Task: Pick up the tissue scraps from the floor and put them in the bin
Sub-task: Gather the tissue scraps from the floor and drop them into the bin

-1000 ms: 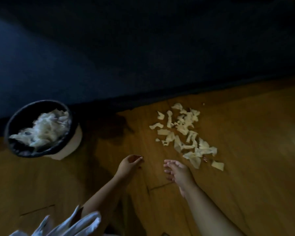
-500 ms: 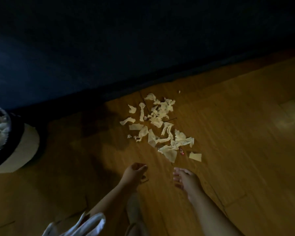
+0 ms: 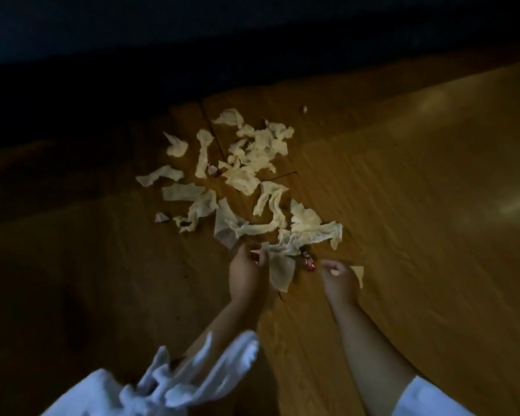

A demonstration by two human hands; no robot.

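Several pale tissue scraps (image 3: 246, 175) lie scattered on the wooden floor (image 3: 418, 205) in the middle of the head view. My left hand (image 3: 246, 273) is at the near edge of the pile, its fingertips pinching the edge of a large scrap (image 3: 281, 273). My right hand (image 3: 338, 277) is just to the right with its fingers curled, against a small square scrap (image 3: 359, 273) that it partly hides. Whether it grips that scrap does not show. The bin is out of view.
A small red wrapper (image 3: 308, 262) lies between my hands, and another red bit (image 3: 212, 169) sits inside the pile. A dark wall or furniture base (image 3: 192, 40) runs along the far side of the floor. White sleeve cloth (image 3: 192, 376) hangs low at the bottom.
The view swung right and closer, so the bin left the frame. Both hands reached forward to the near edge of the pile, and the left one took hold of a scrap.
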